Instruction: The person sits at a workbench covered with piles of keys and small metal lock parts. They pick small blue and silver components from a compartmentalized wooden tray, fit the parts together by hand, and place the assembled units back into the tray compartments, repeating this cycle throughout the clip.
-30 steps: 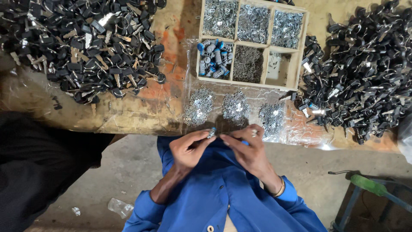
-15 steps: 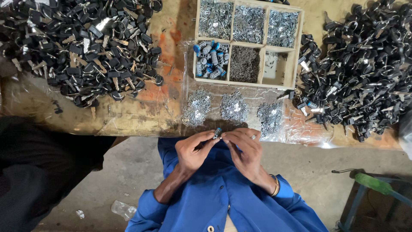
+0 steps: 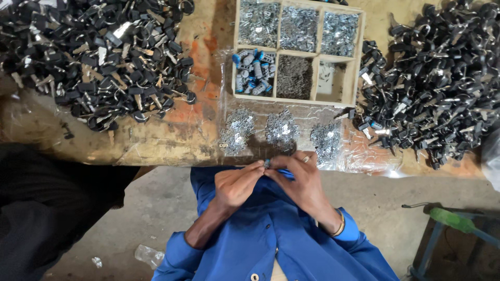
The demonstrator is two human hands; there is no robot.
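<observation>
I see both hands meeting just off the near edge of the worktop (image 3: 156, 140), over the blue work shirt (image 3: 271, 234). The left hand (image 3: 235, 183) is closed to a narrow pinch, and the right hand (image 3: 302, 179) is pinched the same way — between their fingertips sits one small part (image 3: 267, 163), metal with a touch of blue, too small for me to read its shape. I judge this to be a fitting step, with the two hands pressing or turning small pieces together.

From the hands, at about 12 o'clock and just beyond them, three little heaps of silvery pieces (image 3: 281, 127) lie on clear plastic sheet. Further at 12 o'clock stands a wooden tray (image 3: 359, 62) of six compartments — silvery bits in the far row, blue-capped cylinders (image 3: 252, 70) near left, dark fine pieces in the near middle. At 10 o'clock spreads a big pile of black-headed keys (image 3: 99, 57), at 2 o'clock another dark pile (image 3: 437, 88).

Any next move, as I judge it, calls for keeping the pinch firm while aligning the part.
</observation>
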